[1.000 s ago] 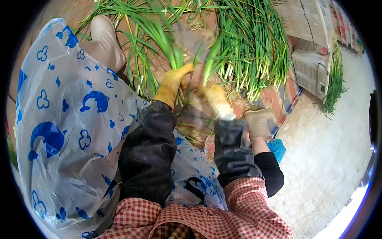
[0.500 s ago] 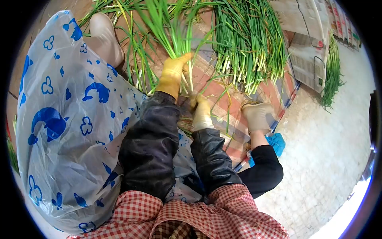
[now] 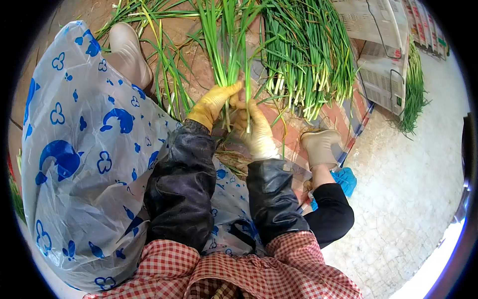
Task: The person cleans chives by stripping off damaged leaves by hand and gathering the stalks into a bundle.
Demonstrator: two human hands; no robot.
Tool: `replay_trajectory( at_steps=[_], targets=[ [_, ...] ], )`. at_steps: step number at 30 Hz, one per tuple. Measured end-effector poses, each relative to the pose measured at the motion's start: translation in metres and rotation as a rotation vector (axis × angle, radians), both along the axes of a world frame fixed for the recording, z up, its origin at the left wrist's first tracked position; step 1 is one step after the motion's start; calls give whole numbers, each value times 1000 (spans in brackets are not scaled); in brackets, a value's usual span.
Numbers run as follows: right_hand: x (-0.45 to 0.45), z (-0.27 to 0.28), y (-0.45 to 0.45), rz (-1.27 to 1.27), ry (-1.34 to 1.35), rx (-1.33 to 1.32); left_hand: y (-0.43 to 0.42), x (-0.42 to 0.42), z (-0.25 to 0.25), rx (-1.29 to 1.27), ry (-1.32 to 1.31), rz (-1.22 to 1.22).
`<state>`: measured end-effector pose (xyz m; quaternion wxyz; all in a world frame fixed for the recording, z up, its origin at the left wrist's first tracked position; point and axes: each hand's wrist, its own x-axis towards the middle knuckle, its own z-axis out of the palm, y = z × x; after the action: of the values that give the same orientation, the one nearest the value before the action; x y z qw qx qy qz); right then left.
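My left hand [image 3: 214, 103], in a yellow rubber glove, is closed round a bunch of garlic chives [image 3: 219, 55]. Their long green leaves point away from me and the pale stem ends stick out below the fist. My right hand [image 3: 255, 127], gloved the same way, is close beside it, its fingers closed on a few chive stems [image 3: 247, 82] held upright. The fingertips of the two hands nearly meet. Just beyond to the right, a large pile of chives [image 3: 311, 55] lies with its white ends towards me.
Loose chives [image 3: 172, 74] are scattered at the left near a beige boot [image 3: 128, 50]. Another boot [image 3: 321, 147] rests on the striped sheet [image 3: 294, 144]. Whitish plastic crates [image 3: 381, 70] stand at the upper right, with more chives [image 3: 414, 89] beside them. A patterned plastic sheet [image 3: 89, 169] covers my left side.
My right hand has come up and forward to the bunch and now grips a few stems. My left hand has shifted slightly, and the bunch stands more upright.
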<state>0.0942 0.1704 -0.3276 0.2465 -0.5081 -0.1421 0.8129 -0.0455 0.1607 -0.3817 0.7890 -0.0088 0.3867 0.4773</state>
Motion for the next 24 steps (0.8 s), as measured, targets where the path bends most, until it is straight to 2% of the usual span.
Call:
replay_trajectory(
  at_steps=[1,3,4,5,6,7,9,10,11,13,14,15,17,19,20,21,23,24],
  targets=[
    [-6,1,-2,-2,0,0,1,-3,8,-87,169,-16],
    [-15,-2,-4,272,-672,449,3,-3,8,-7,99,30],
    [-13,-15,-5,280,-696,563,4,0,9,-31,143,38],
    [-17,-14,-6,279,-697,562,6,0,13,-56,187,49],
    [-20,-12,-7,176,-574,452,11,0,7,-199,302,-24],
    [-24,-10,-7,75,-450,341,13,2,7,-199,301,-23],
    [-23,-18,-5,18,-473,250,20,2,21,-136,552,-9],
    [-24,-22,-4,-43,-493,159,23,0,27,-137,552,-9],
    [-26,-25,-4,-43,-493,158,26,-5,36,-127,747,-73],
    [-30,-32,-4,-245,-407,2,31,-14,51,-108,1136,-208],
    [-19,-49,-7,-242,-406,-2,34,-18,56,-66,1215,-166],
    [0,-80,-11,222,-721,332,36,-25,57,-71,1220,-164],
    [10,-88,-14,708,-1003,665,36,-39,60,-91,1270,350],
    [6,-48,-2,1183,-1463,675,41,-57,70,-118,661,824],
    [2,-29,17,1045,-1479,615,43,-63,66,-158,399,935],
    [3,-17,35,910,-1487,546,39,-65,61,-168,406,937],
    [9,-29,61,621,-1525,651,34,-61,47,-287,291,848],
    [12,-46,68,670,-1545,611,30,-54,38,-297,254,868]
  ],
)
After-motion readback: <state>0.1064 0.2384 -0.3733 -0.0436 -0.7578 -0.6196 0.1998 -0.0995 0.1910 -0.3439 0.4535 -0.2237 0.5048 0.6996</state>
